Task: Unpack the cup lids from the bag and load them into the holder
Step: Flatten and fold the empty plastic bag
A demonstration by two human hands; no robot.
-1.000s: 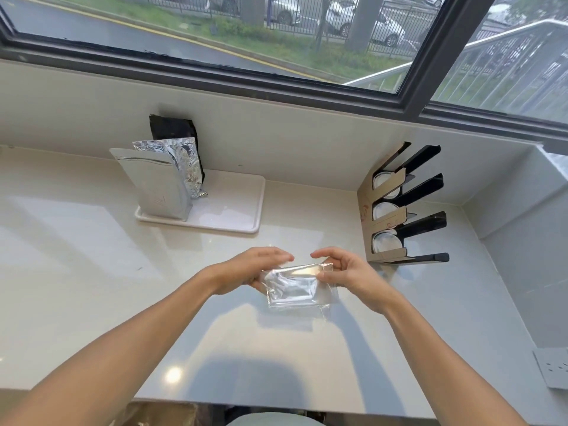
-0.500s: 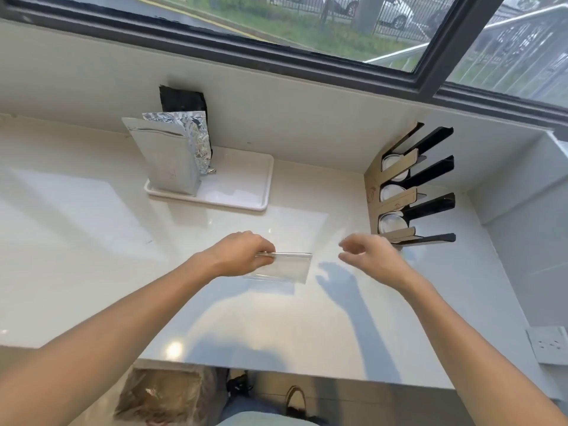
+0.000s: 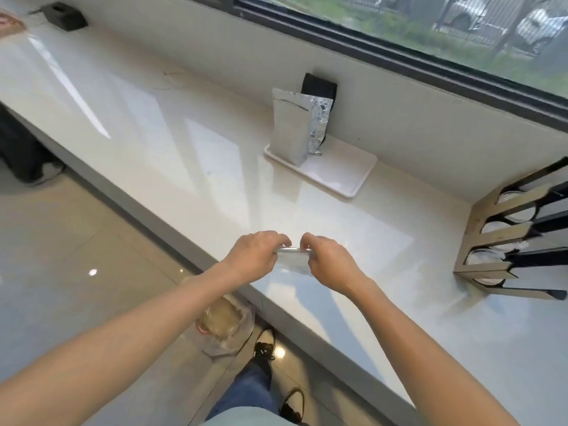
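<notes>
Both of my hands grip a small clear plastic bag [image 3: 292,262] just above the white counter, near its front edge. My left hand [image 3: 256,252] pinches the bag's left end and my right hand [image 3: 327,259] pinches its right end. The bag looks flat; I cannot tell what is inside. The lid holder [image 3: 488,238], a tan rack with black slats, stands on the counter at the far right against the wall. White lids [image 3: 519,212] sit in several of its slots.
A white tray [image 3: 338,175] by the wall carries a silver foil pouch [image 3: 287,130], a crinkled foil bag and a black pack. On the floor under the counter edge sits a plastic-lined bin [image 3: 226,325]. A black box [image 3: 64,16] lies at the far left.
My right hand came back and took hold of the bag, which only the left hand held half a second ago. The view swung left and down, showing floor and bin.
</notes>
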